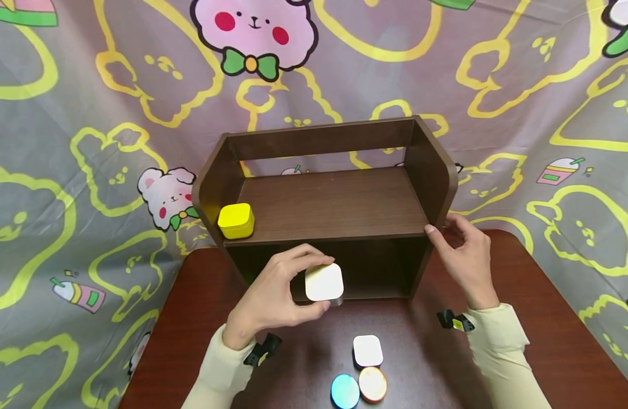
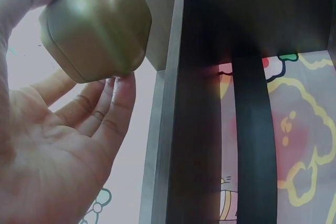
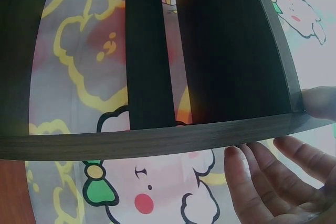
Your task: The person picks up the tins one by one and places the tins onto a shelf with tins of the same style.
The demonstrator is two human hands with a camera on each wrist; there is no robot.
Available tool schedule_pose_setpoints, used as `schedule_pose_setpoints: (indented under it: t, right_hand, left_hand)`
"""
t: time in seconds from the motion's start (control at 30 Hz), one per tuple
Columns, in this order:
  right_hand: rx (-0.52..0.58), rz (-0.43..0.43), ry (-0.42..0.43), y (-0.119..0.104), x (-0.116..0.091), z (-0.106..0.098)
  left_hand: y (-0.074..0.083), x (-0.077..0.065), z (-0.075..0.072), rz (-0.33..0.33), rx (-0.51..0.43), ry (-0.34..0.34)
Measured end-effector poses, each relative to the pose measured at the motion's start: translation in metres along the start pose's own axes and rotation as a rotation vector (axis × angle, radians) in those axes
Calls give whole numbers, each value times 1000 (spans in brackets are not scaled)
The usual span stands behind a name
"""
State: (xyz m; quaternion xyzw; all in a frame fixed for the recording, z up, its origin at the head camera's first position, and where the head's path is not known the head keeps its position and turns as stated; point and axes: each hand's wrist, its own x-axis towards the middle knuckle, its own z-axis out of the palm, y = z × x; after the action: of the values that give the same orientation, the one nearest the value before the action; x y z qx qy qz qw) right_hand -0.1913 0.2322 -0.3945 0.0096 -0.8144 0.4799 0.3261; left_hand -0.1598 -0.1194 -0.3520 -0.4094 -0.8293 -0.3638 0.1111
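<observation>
The left hand (image 1: 283, 289) has its thumb and fingers clamped on opposite sides of a white-topped box (image 1: 324, 284), which is held up in front of the dark shelf unit (image 1: 334, 204), clear of its boards. The right hand (image 1: 469, 258) grips the unit's right side panel, thumb at the front edge of the upper board and fingers on the outer face. To handle the box well, the person would probably do best to keep that pinch low on its sides, hold the white top level and clear the board's front lip, while the right hand steadies the panel without pushing it. The yellow box (image 1: 237, 221) at the upper board's left end seems the one thing there to avoid knocking. Only the head view shows that box, and a smaller white-topped piece (image 1: 367, 351), an orange-rimmed disc (image 1: 372, 384) and a blue disc (image 1: 345, 391) grouped on the counter (image 1: 170, 341). The left wrist view adds the held box's rounded side, a line near one end, perhaps a lid joint, and the bare palm well apart from it. The right wrist view reveals fingertips that the panel partly hides from the head camera.
</observation>
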Motion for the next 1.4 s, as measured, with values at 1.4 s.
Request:
schedule_pose_setpoints:
  t: [1.4]
  right_hand:
    - [-20,8,7,-1,1,1]
  left_hand:
    - [3,21,-16,-28,-41,7]
